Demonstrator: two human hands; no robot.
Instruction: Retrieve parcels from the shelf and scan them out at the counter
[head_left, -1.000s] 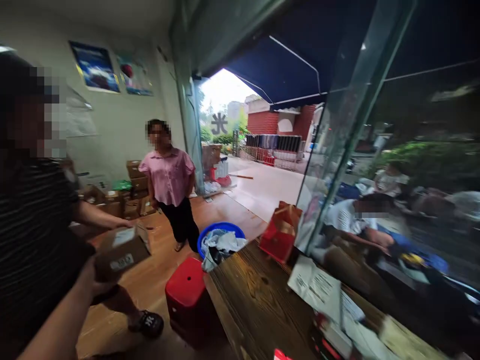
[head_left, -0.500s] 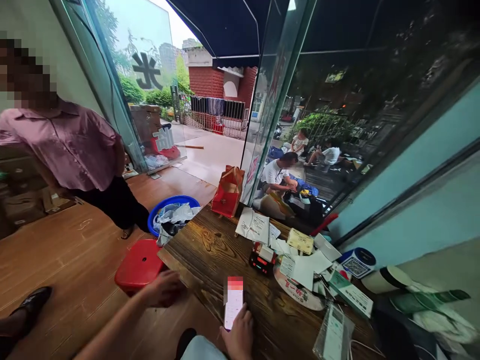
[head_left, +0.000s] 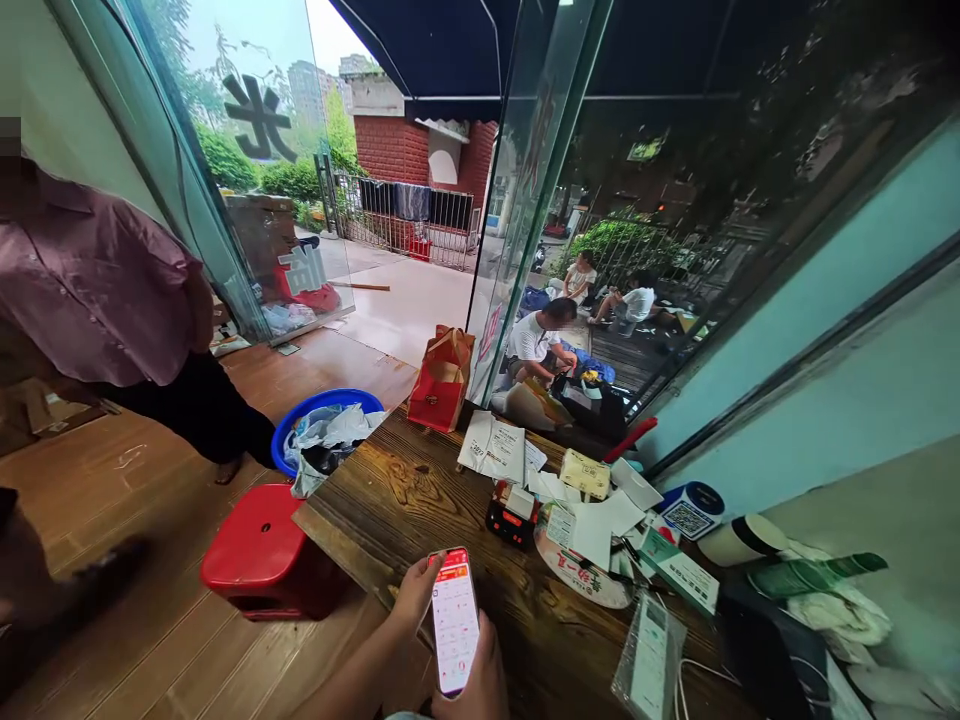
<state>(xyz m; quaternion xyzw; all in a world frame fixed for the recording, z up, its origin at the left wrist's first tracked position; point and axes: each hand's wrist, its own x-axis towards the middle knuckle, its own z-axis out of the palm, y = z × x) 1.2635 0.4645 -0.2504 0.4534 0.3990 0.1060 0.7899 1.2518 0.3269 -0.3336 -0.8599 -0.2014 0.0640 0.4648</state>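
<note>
A phone with a lit screen of icons under a red top band is held upright over the near edge of the wooden table. My right hand grips its lower right side and bottom. At the phone's upper left edge, my left hand touches it with fingers bent round the side. Beyond the phone on the table lie a small black and red device, a white packet, a yellow tissue pack and a round fan.
A red stool and a blue basin of bags stand left of the table. A red bag sits at its far corner. A person in a pink shirt stands at left; glass panels rise behind the table.
My left hand has moved right, from above the stool to the phone's left side. The phone appears larger and nearer. The view has shifted a little to the right.
</note>
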